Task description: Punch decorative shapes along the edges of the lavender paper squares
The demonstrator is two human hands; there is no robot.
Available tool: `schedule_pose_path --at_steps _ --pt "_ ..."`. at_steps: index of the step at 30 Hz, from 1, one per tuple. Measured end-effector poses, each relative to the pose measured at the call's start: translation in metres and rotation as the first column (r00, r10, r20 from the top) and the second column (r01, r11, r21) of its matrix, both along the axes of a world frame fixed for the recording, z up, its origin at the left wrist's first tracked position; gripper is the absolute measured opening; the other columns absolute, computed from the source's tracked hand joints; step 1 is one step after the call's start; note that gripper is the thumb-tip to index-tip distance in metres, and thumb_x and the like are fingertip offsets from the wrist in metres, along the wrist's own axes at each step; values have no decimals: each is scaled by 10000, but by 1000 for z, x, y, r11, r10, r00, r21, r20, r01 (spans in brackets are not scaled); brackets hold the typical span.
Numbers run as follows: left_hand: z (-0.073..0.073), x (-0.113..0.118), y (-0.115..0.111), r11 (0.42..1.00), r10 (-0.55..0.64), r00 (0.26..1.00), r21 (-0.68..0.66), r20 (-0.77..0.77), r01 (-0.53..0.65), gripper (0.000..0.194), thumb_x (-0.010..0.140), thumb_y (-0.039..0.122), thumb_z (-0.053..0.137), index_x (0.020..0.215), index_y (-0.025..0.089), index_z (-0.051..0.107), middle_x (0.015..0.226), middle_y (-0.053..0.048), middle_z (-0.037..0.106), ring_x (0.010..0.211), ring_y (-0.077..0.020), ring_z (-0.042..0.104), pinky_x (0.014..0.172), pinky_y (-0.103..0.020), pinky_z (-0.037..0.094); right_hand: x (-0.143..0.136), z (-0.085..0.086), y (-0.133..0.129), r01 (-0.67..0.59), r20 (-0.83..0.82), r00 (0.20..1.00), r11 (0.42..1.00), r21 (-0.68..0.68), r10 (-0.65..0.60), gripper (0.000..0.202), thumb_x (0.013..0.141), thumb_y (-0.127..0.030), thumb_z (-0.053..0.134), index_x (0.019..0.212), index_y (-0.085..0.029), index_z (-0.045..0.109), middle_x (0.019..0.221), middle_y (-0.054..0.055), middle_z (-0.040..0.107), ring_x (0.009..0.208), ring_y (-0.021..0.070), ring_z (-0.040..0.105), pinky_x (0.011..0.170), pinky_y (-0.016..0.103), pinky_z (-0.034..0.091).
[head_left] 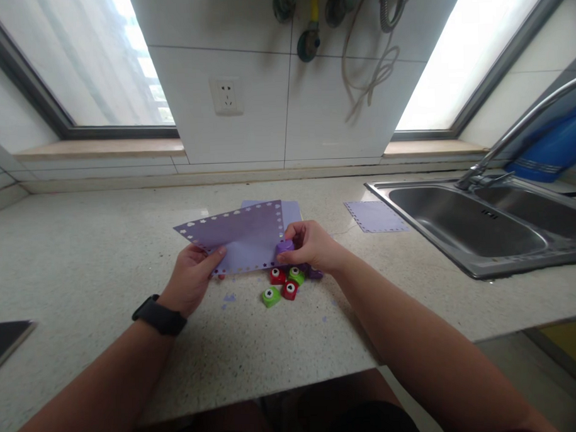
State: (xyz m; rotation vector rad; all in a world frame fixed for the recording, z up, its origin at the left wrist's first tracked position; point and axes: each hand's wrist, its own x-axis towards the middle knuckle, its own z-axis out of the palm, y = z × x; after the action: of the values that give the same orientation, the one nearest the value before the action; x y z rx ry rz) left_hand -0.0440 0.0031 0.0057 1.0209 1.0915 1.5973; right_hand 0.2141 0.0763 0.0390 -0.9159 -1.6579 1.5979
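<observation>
A sheet of purple paper (241,233) with small shapes punched along its edges is held up over the counter. My left hand (193,273) is closed on its lower left part, thumb on top. At the sheet's right edge, my right hand (312,245) grips a purple craft punch (284,246) between thumb and fingers. Whether the paper sits in the punch's slot I cannot tell. Just below lie red punches (290,289) and green punches (270,296), with another purple punch (314,273) partly hidden by my right hand.
More purple paper (291,209) lies behind the held sheet. A separate punched sheet (377,216) rests by the steel sink (463,235) on the right. Paper scraps (229,298) dot the speckled counter (104,247). A dark flat object (9,342) is at the far left.
</observation>
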Motion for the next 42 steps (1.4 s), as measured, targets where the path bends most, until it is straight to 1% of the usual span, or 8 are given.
schedule_pose_path --at_steps 8,14,19,23,27,33,37,42 --pt "-4 -3 0 1000 -11 1000 12 -5 11 271 721 286 919 930 163 798 813 -29 749 570 -108 597 479 -201 529 -5 3 -2 42 -52 998 998 -40 -44 448 499 -245 953 747 -192 583 671 -15 693 572 111 626 518 237 483" --pt "-5 -4 0 1000 -11 1000 16 -9 12 265 744 291 910 953 172 798 871 -41 770 600 -113 621 521 -209 547 -4 4 -2 13 -38 999 999 -46 -15 426 516 -241 948 739 -193 588 691 -4 697 590 118 631 542 254 495" --pt "-6 -4 1 1000 -11 1000 13 -24 11 328 766 290 897 1044 162 780 957 -61 778 670 -133 663 553 -218 563 -2 3 0 -5 -21 1000 1000 25 5 411 580 -271 933 778 -200 580 687 -24 670 573 98 581 522 244 432" --pt "-5 -3 1 1000 -9 1000 19 -18 9 357 779 296 882 1091 167 765 931 -46 768 613 -118 641 478 -198 525 3 3 3 -9 -29 1000 997 76 11 370 657 -298 897 886 -204 622 713 -27 653 602 108 572 559 265 440" --pt "-3 -2 3 999 25 1000 25 7 -25 328 765 293 881 1045 171 762 883 -24 751 559 -106 614 418 -193 493 6 4 8 50 -28 998 993 108 -48 355 703 -367 882 935 -196 674 798 13 691 679 141 615 644 303 490" --pt "-6 -4 6 998 54 999 33 8 -54 326 759 309 880 1028 172 757 885 -19 728 565 -104 605 415 -205 510 4 1 15 195 -100 977 979 64 -188 266 747 -395 841 894 -193 749 839 40 701 675 143 582 671 324 486" --pt "-7 -4 7 997 73 997 29 6 -73 343 748 327 884 1024 171 754 893 -26 725 566 -105 598 408 -205 507 5 -4 18 226 -110 970 971 74 -217 269 798 -456 808 862 -196 772 802 50 689 663 152 559 656 329 464" --pt "-4 -4 6 997 78 997 20 19 -78 358 750 328 882 1040 172 743 913 -22 714 577 -102 588 401 -203 518 2 -4 17 249 -112 964 966 76 -240 316 832 -506 740 824 -190 742 832 58 701 650 148 544 647 321 456"
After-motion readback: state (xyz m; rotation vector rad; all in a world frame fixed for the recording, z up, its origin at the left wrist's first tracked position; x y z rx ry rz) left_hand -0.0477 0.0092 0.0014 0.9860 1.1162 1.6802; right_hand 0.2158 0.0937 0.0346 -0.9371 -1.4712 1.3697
